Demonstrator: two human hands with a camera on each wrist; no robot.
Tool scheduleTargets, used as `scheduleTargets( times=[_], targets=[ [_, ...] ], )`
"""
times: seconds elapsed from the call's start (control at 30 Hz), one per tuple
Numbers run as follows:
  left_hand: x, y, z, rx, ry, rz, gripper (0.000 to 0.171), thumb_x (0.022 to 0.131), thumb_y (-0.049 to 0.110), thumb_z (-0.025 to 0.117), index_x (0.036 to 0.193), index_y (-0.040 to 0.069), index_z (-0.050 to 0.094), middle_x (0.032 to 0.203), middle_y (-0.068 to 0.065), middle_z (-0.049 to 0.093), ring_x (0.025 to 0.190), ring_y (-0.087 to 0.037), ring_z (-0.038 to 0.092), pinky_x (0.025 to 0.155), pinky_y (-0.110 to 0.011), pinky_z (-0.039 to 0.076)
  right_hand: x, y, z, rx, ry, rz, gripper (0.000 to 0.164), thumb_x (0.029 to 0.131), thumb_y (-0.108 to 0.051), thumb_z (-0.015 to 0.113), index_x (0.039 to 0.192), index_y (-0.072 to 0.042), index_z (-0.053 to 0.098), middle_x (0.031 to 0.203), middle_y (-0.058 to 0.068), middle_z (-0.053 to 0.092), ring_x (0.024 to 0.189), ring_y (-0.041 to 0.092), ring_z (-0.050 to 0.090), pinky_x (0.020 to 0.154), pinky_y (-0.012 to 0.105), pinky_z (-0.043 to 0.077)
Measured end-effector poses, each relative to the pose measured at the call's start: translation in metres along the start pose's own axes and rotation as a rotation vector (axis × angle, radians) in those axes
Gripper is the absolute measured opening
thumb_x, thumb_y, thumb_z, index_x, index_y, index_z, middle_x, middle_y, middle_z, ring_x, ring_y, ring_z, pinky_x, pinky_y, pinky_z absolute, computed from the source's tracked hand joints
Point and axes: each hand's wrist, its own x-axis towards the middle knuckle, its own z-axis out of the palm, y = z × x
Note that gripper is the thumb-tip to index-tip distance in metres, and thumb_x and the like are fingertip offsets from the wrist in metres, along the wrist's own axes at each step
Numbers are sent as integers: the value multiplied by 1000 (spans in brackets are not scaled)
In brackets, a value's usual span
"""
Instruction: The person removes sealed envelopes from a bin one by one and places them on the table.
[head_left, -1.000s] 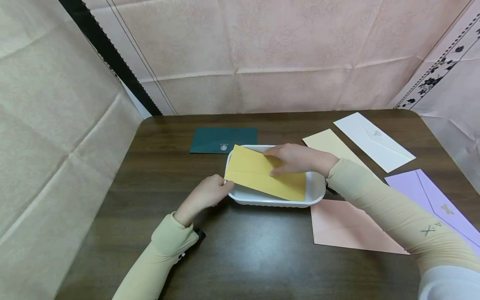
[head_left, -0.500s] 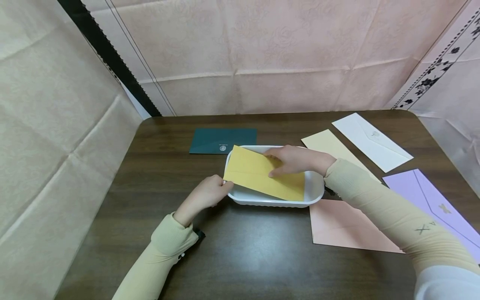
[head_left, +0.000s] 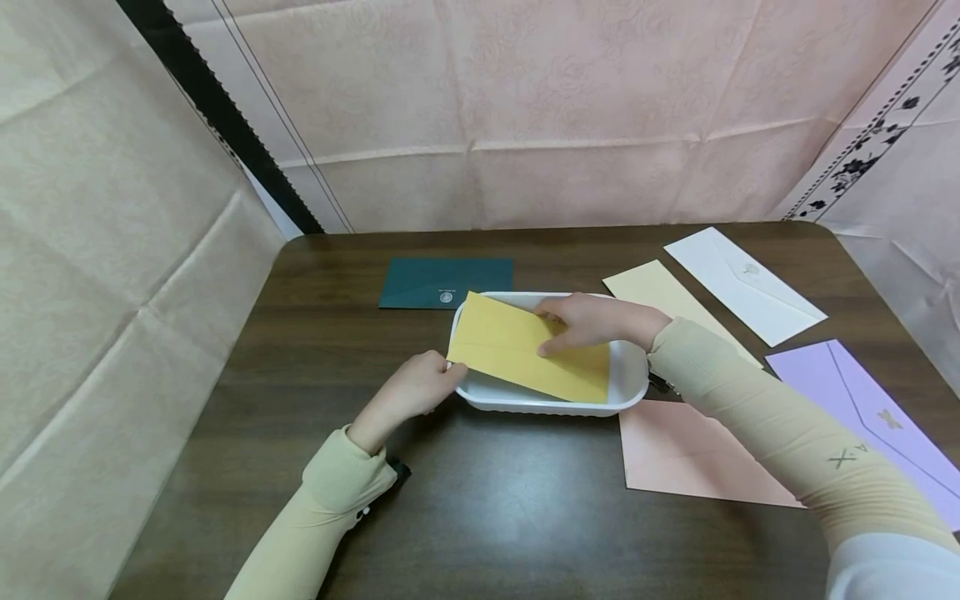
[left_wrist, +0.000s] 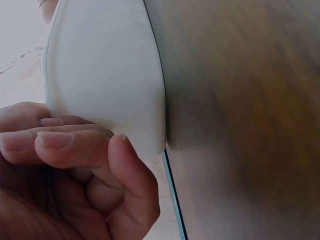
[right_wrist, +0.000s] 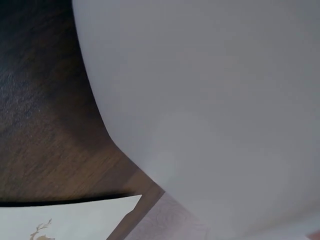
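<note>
A yellow envelope (head_left: 502,346) lies tilted in a white tray (head_left: 632,375), its upper left corner over the rim. My left hand (head_left: 420,383) holds the tray's left end, thumb on the rim at the envelope's lower left corner. In the left wrist view, the curled fingers (left_wrist: 132,175) sit against the tray's outer wall (left_wrist: 107,65). My right hand (head_left: 592,321) rests on the envelope's right part, thumb and fingers spread apart on the paper. The right wrist view mostly shows the tray's outside wall (right_wrist: 200,100); the right hand is almost wholly out of it.
A dark green envelope (head_left: 446,282) lies behind the tray on the wooden table (head_left: 480,517). To the right lie a cream envelope (head_left: 667,292), a white envelope (head_left: 742,283), a purple envelope (head_left: 862,400) and a pink envelope (head_left: 690,454), partly under my right arm.
My right hand's fingers have shifted very slightly to the right on the yellow envelope. The left hand, tray and envelope stay practically in place.
</note>
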Motion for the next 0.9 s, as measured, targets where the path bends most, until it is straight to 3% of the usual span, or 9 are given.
scheduleTargets(
  times=[0.9],
  targets=[
    [0, 1, 0, 4, -6, -4, 41, 91, 33, 41, 56, 11, 44, 48, -2, 38, 40, -16, 36, 41, -25, 27, -3, 4, 1, -9, 38, 0, 71, 79, -52, 66, 134, -11, 50, 122, 7, 59, 112, 18, 53, 94, 36, 40]
  ],
)
